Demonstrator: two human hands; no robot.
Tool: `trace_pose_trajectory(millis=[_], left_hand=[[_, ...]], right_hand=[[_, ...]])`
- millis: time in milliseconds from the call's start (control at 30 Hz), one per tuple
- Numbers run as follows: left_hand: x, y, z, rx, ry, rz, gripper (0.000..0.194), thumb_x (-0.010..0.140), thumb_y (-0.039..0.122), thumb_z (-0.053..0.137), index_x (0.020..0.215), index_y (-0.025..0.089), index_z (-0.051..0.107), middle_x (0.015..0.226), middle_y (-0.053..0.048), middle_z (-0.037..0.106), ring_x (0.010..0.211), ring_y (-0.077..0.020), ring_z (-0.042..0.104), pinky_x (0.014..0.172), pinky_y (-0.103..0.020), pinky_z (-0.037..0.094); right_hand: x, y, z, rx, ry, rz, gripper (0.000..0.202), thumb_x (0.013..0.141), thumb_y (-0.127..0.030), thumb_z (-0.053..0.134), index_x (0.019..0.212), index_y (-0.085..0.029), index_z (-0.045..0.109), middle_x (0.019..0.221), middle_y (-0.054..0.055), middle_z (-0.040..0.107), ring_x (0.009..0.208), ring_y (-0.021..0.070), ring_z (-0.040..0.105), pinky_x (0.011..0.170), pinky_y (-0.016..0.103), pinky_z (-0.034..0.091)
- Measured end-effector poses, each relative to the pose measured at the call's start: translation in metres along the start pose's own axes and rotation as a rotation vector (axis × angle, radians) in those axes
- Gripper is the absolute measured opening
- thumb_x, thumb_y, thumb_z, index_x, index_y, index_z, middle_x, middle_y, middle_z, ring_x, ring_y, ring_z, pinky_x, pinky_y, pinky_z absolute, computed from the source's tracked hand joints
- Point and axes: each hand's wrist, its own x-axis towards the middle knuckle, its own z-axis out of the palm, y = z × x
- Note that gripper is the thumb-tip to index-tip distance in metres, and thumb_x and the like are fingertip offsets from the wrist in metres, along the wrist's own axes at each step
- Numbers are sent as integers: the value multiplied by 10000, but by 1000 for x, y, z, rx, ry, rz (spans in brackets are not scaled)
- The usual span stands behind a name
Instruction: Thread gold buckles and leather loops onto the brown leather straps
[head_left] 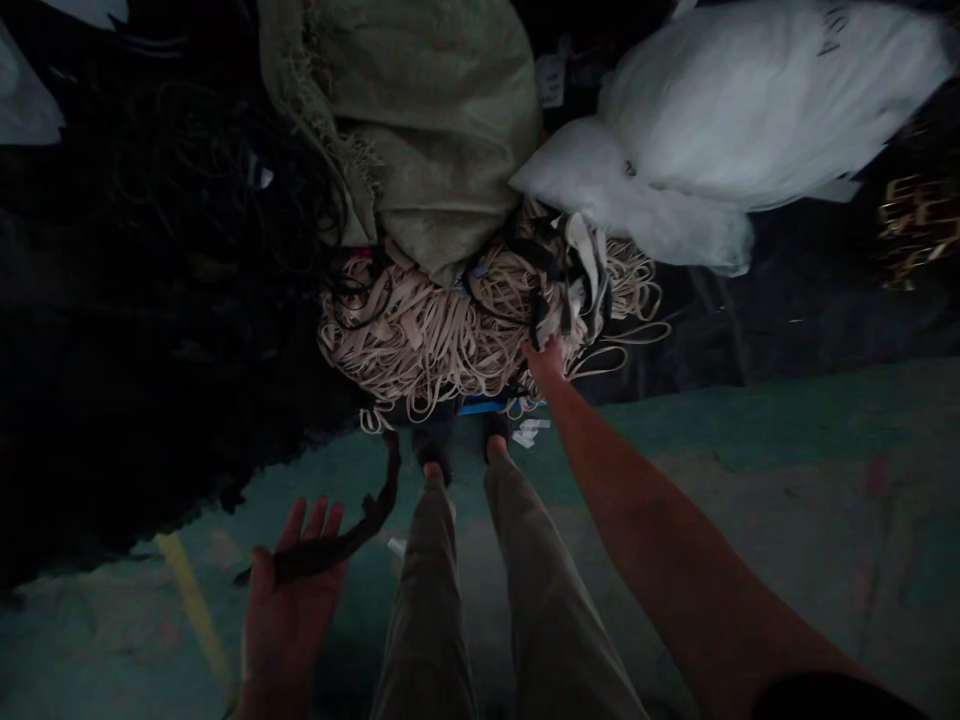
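A dark strip (330,548) lies across the palm of my left hand (296,590), at the lower left. That hand is palm up, its fingers apart and not wrapped round the strip, whose far end hangs towards the pile. My right hand (546,362) reaches to the front right edge of a heap of beige elastic bands (442,340). Its fingers touch the heap beside some black and white strips (585,270); the fingertips are partly lost among them, and I cannot make out any grip.
An olive sack (442,120) rests on the back of the heap. White plastic bags (720,110) lie at the upper right. Dark material (187,330) fills the left. My feet stand on the green floor (675,440), near white scraps (529,432) and a blue edge (484,407).
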Motion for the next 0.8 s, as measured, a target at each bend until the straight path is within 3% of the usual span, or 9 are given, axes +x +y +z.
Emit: trace_pose_trajectory(millis=[100, 167, 300, 400, 533, 700, 800], left_hand=[[2, -3, -4, -83, -92, -3, 535, 948, 615, 416, 1251, 246, 658, 1333, -110, 644, 1261, -293, 586, 1148, -571, 369], [3, -5, -8, -105, -145, -7, 547, 952, 612, 412, 1269, 233, 648, 1326, -124, 645, 1223, -288, 611, 1100, -550, 439], [1, -6, -9, -103, -182, -62, 565, 939, 640, 419, 1238, 230, 665, 1309, -120, 655, 1209, -284, 617, 1056, -509, 493], [-8, -8, -4, -19, -164, -95, 545, 930, 637, 445, 1169, 219, 699, 1291, -122, 664, 1253, -303, 584, 1114, -551, 429], [-25, -11, 6, 97, -198, -80, 556, 880, 663, 517, 1120, 203, 717, 1281, -128, 669, 1323, -330, 523, 1183, -589, 309], [-51, -15, 8, 236, -258, 20, 517, 864, 654, 556, 1114, 230, 714, 1287, -97, 673, 1409, -305, 436, 1191, -501, 320], [-66, -15, 1, 298, -252, 76, 421, 898, 577, 560, 1131, 260, 709, 1310, -72, 660, 1451, -303, 371, 1186, -510, 306]], right_hand=[[3, -9, -2, 65, 6, 64, 465, 912, -362, 438, 1172, -35, 640, 959, 167, 707, 880, 265, 667, 775, 378, 539], [-8, -10, -19, 113, -4, 50, 376, 894, -358, 475, 1003, -72, 695, 771, 90, 680, 720, 214, 644, 678, 327, 519], [-56, -13, -89, 226, 23, -44, 346, 895, -406, 481, 912, -139, 700, 596, -9, 568, 538, 136, 530, 542, 255, 440], [-112, -23, -155, 506, 79, -186, 365, 881, -506, 522, 883, -182, 689, 518, -45, 477, 484, 116, 433, 500, 243, 368], [-184, -35, -230, 869, 127, -378, 365, 864, -574, 618, 906, -217, 681, 434, -79, 374, 461, 122, 375, 536, 279, 385], [-247, -33, -290, 691, 180, -363, 343, 856, -563, 663, 907, -227, 713, 456, -31, 478, 461, 144, 434, 487, 300, 368], [-289, -31, -319, 731, 244, -419, 311, 894, -602, 537, 852, -327, 676, 375, -43, 343, 380, 162, 337, 425, 325, 331]])
